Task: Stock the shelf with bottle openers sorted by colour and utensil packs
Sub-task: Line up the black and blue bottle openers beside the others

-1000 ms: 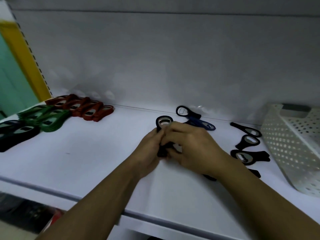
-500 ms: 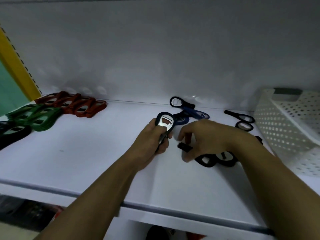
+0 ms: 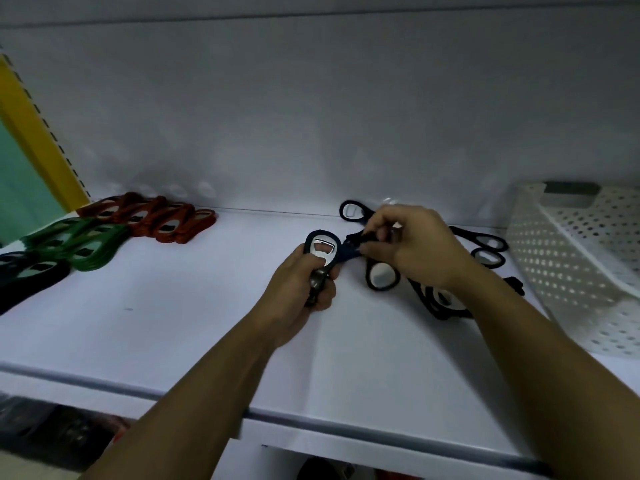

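So over on the left of the shelf [image 3: 173, 341], the dark row [image 3: 24, 275], green row [image 3: 79, 244] and red row [image 3: 162, 220] are already laid out by colour. Mid-shelf, the left hand [image 3: 298, 289] has its fingers [image 3: 327, 292] wrapped round the handle of a dark opener [image 3: 320, 249], head up, same as half a second ago. What's changed is the right hand [image 3: 415, 247]: it's moved back from the loose black openers [image 3: 381, 277] and now pinches the blue opener [image 3: 348, 254] right beside the held one. My guess is blue gets gathered next. A white basket [image 3: 571, 265] sits far right.
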